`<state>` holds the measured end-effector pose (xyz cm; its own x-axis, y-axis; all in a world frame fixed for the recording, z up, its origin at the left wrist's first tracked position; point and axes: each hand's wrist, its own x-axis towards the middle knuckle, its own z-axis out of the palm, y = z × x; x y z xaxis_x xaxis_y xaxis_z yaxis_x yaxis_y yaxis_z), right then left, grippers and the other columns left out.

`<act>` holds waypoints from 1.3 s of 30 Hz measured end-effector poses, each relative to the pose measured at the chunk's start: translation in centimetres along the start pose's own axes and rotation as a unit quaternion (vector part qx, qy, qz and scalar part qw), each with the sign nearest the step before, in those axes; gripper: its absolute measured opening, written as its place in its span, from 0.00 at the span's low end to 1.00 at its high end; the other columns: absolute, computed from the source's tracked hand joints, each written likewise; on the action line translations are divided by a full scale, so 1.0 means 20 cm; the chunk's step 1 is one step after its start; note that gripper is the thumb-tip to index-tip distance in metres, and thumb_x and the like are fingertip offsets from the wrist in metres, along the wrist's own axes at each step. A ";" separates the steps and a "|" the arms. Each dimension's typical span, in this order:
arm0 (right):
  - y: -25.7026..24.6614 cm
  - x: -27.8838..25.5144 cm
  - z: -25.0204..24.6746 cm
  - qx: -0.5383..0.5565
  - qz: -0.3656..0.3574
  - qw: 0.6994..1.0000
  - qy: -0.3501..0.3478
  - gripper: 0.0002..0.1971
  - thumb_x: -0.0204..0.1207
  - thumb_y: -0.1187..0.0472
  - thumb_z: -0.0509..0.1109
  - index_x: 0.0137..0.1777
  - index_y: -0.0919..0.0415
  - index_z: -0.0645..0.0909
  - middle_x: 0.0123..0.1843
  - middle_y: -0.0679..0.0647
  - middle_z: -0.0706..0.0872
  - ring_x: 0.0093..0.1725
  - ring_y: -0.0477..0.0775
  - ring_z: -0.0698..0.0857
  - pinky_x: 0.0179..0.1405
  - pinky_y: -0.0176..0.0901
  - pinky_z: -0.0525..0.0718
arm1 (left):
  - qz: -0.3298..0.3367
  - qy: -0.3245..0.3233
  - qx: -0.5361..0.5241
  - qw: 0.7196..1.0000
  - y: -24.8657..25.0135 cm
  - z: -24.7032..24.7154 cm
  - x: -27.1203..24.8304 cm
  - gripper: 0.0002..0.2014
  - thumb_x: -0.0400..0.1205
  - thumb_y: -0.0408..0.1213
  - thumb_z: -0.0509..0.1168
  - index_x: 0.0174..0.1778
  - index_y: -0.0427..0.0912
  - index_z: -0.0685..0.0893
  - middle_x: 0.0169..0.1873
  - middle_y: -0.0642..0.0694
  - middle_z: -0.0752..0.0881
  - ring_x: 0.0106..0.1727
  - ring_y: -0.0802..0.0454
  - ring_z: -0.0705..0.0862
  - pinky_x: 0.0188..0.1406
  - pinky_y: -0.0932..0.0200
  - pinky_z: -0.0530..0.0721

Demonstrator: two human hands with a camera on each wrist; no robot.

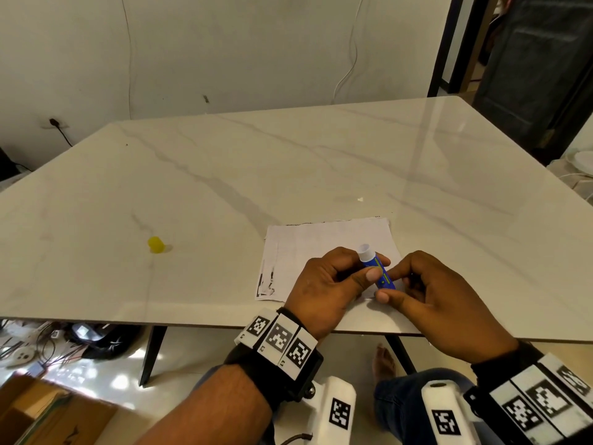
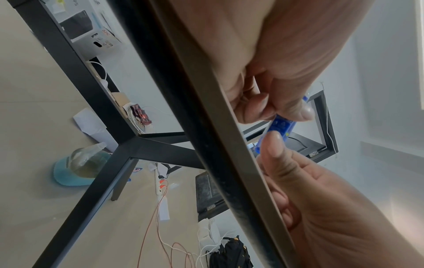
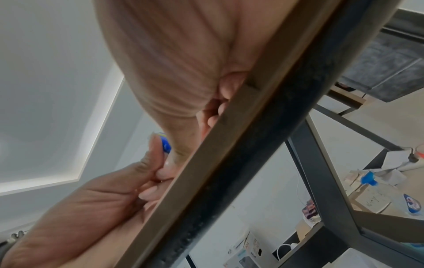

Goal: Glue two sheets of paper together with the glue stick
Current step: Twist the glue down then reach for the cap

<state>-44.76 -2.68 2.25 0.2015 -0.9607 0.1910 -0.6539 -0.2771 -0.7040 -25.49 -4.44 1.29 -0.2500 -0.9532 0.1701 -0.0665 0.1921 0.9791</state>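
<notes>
A blue glue stick [image 1: 381,273] with its cap off and its white open end pointing up and away is held over the paper. My left hand [image 1: 333,281] grips its upper part between thumb and fingers. My right hand [image 1: 417,290] pinches its lower end with thumb and forefinger. White paper [image 1: 308,248] lies flat on the marble table [image 1: 224,187] under both hands; whether it is one sheet or two I cannot tell. The yellow cap [image 1: 155,245] sits alone at the left. The left wrist view shows the glue stick [image 2: 281,127] between both hands; the right wrist view shows only a sliver of the glue stick [image 3: 165,143].
The table's near edge [image 1: 192,324] runs just under my wrists. Below it are black table legs [image 2: 96,116], cables, a power strip [image 2: 158,183], a spray bottle [image 2: 87,161] and boxes on the floor. A small white scrap [image 1: 360,199] lies beyond the paper.
</notes>
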 end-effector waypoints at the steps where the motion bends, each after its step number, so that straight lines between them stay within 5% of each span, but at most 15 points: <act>1: 0.00 0.00 0.01 -0.002 0.002 1.000 0.008 0.14 0.65 0.38 0.76 0.43 0.41 0.79 0.37 0.45 0.78 0.35 0.46 0.77 0.33 0.38 0.72 | 0.000 -0.002 0.002 1.000 0.00 0.00 0.00 0.11 0.84 0.36 0.68 0.60 0.38 0.90 0.52 0.49 0.89 0.40 0.68 0.85 0.42 0.73 0.79; 5: -0.01 0.00 0.00 -0.005 -0.009 1.000 -0.004 0.19 0.66 0.30 0.68 0.55 0.33 0.77 0.47 0.39 0.80 0.38 0.44 0.79 0.35 0.33 0.72 | -0.001 0.008 -0.011 1.000 0.00 0.00 -0.01 0.10 0.84 0.36 0.68 0.58 0.40 0.90 0.41 0.60 0.88 0.36 0.68 0.83 0.42 0.72 0.78; 8: 0.01 0.00 -0.01 -0.006 -0.025 0.999 -0.042 0.16 0.74 0.31 0.60 0.57 0.31 0.79 0.53 0.36 0.81 0.49 0.39 0.81 0.43 0.34 0.75 | 0.002 0.011 -0.016 1.000 -0.01 0.00 0.00 0.11 0.84 0.36 0.68 0.59 0.39 0.90 0.41 0.57 0.87 0.35 0.68 0.83 0.42 0.72 0.79; 11: 0.01 0.00 -0.01 -0.001 -0.014 0.999 -0.030 0.13 0.72 0.31 0.66 0.48 0.36 0.81 0.47 0.41 0.81 0.44 0.41 0.80 0.39 0.36 0.74 | 0.011 -0.003 -0.004 1.000 0.00 0.00 -0.01 0.11 0.84 0.35 0.68 0.60 0.37 0.89 0.50 0.47 0.90 0.37 0.69 0.84 0.42 0.74 0.78; 14: -0.01 0.00 0.00 0.005 0.015 1.000 -0.001 0.11 0.69 0.42 0.77 0.44 0.41 0.79 0.38 0.44 0.78 0.33 0.43 0.76 0.33 0.36 0.69 | 0.009 -0.011 -0.009 1.000 0.01 0.00 -0.01 0.10 0.84 0.34 0.68 0.59 0.38 0.90 0.54 0.43 0.90 0.39 0.68 0.85 0.44 0.74 0.78; 18: -0.02 -0.01 0.01 0.013 0.023 1.000 0.013 0.18 0.60 0.40 0.83 0.41 0.42 0.77 0.35 0.44 0.78 0.33 0.45 0.75 0.32 0.36 0.69 | 0.005 -0.016 0.001 1.000 0.02 0.00 -0.01 0.10 0.84 0.36 0.68 0.58 0.40 0.91 0.53 0.46 0.90 0.41 0.68 0.84 0.45 0.75 0.77; 21: -0.02 0.00 -0.01 0.026 0.019 0.999 -0.002 0.19 0.60 0.33 0.76 0.47 0.39 0.79 0.41 0.43 0.80 0.34 0.46 0.77 0.33 0.35 0.73 | 0.004 -0.002 -0.009 1.000 0.00 0.00 -0.01 0.10 0.84 0.38 0.68 0.57 0.42 0.91 0.54 0.42 0.91 0.40 0.66 0.83 0.45 0.70 0.78; 25: 0.00 0.00 -0.03 0.022 -0.010 0.998 -0.061 0.17 0.74 0.35 0.62 0.59 0.34 0.83 0.57 0.36 0.80 0.52 0.42 0.83 0.48 0.32 0.79 | -0.002 0.011 -0.033 0.999 -0.01 0.00 0.00 0.11 0.83 0.39 0.70 0.58 0.41 0.91 0.50 0.42 0.91 0.39 0.64 0.83 0.44 0.65 0.78; 29: 0.01 0.00 -0.03 0.040 -0.008 0.998 -0.039 0.15 0.72 0.32 0.65 0.48 0.39 0.84 0.52 0.40 0.82 0.44 0.48 0.83 0.42 0.39 0.80 | 0.014 -0.007 -0.011 1.000 0.00 0.00 -0.01 0.11 0.83 0.36 0.69 0.58 0.37 0.91 0.54 0.41 0.90 0.38 0.67 0.84 0.44 0.72 0.78; 34: -0.01 0.00 0.00 0.045 0.025 0.999 0.011 0.19 0.59 0.37 0.80 0.43 0.43 0.79 0.33 0.43 0.78 0.30 0.42 0.75 0.31 0.33 0.69 | 0.016 -0.022 0.002 1.000 0.00 -0.01 -0.02 0.11 0.84 0.35 0.68 0.59 0.39 0.91 0.54 0.43 0.90 0.44 0.66 0.86 0.48 0.72 0.79; 36: -0.02 0.00 0.00 0.042 0.024 0.999 0.014 0.22 0.56 0.33 0.78 0.45 0.42 0.79 0.31 0.43 0.77 0.29 0.44 0.73 0.31 0.33 0.70 | 0.016 -0.012 0.002 1.000 0.00 -0.01 -0.02 0.10 0.84 0.37 0.68 0.58 0.41 0.91 0.51 0.46 0.90 0.43 0.67 0.85 0.47 0.72 0.78; 39: -0.03 -0.01 -0.01 0.067 0.018 0.997 -0.021 0.19 0.70 0.40 0.75 0.61 0.36 0.80 0.32 0.30 0.81 0.28 0.43 0.74 0.30 0.31 0.74 | 0.003 0.016 -0.038 0.999 -0.01 0.00 -0.01 0.15 0.81 0.47 0.70 0.59 0.43 0.91 0.45 0.44 0.89 0.38 0.62 0.81 0.46 0.60 0.78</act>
<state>-44.64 -2.38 2.74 0.2124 -0.9674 0.1378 -0.5583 -0.2359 -0.7954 -25.35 -4.30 0.99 -0.2195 -0.9593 0.1776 0.0084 0.1801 0.9836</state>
